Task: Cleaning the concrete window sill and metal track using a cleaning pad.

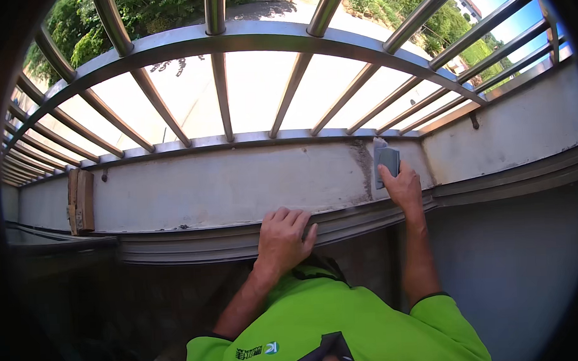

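Observation:
In the head view, my right hand (403,185) grips a grey-blue, flat block-like hand tool (387,163), its exact kind unclear. The tool lies on the pale window sill (213,188), right of a dark, dirty streak (365,166). A whitish patch or bit of material shows at its far end. My left hand (285,235) rests on the near edge of the sill, over the metal window track (191,246), with no object seen in it. Its palm side is hidden.
Metal security bars (221,97) with a curved crosspiece (260,36) rise beyond the sill. A wooden block (81,202) stands on the sill at the left. A dark frame (62,245) is at the lower left, and a side wall (511,125) borders the sill at right.

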Demonstrator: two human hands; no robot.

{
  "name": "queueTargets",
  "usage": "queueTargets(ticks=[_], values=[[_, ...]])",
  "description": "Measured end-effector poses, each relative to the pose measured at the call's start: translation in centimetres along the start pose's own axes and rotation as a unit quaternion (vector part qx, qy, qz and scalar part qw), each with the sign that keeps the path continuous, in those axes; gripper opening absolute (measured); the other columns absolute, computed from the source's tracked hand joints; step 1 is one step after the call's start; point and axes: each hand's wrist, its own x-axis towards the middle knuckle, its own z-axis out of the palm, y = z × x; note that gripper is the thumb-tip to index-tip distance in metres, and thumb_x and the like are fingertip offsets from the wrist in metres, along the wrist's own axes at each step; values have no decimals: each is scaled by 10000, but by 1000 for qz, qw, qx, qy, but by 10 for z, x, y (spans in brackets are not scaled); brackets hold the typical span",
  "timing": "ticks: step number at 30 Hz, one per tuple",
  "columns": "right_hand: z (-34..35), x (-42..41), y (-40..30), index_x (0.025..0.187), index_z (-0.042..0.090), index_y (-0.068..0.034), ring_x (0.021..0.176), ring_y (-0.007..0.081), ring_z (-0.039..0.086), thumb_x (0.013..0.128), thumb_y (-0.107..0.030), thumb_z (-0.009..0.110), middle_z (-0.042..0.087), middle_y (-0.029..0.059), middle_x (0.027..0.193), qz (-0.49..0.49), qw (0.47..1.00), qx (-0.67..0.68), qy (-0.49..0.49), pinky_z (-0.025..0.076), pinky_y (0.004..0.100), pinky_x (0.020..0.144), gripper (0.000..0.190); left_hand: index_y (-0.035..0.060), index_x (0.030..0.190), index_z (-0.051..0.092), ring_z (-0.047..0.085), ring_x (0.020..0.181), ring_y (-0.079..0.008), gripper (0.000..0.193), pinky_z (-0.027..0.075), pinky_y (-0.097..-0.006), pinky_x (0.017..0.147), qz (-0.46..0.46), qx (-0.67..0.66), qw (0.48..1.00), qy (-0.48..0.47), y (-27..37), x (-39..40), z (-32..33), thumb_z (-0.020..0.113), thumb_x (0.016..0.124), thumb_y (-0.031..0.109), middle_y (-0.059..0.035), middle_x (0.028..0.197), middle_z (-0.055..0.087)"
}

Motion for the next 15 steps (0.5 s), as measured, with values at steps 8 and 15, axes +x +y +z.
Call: queueTargets(ticks=[8,15], values=[[41,-16,-62,1006,702,37,857,420,716,857,-431,785,725,272,916,-192,956,141,-170,558,474,786,498,71,1037,719,665,917,-276,247,513,-411,823,-1,19,1000,8,1,1,5,773,828,194,-79,976,729],[25,6,-15,1006,723,38,852,401,734,856,-419,783,738,249,880,-160,965,84,-188,565,471,771,484,66,1010,722,672,893,-279,237,518,-412,803,-6,27,999,21,1,0,3,782,817,189,-84,980,733]])
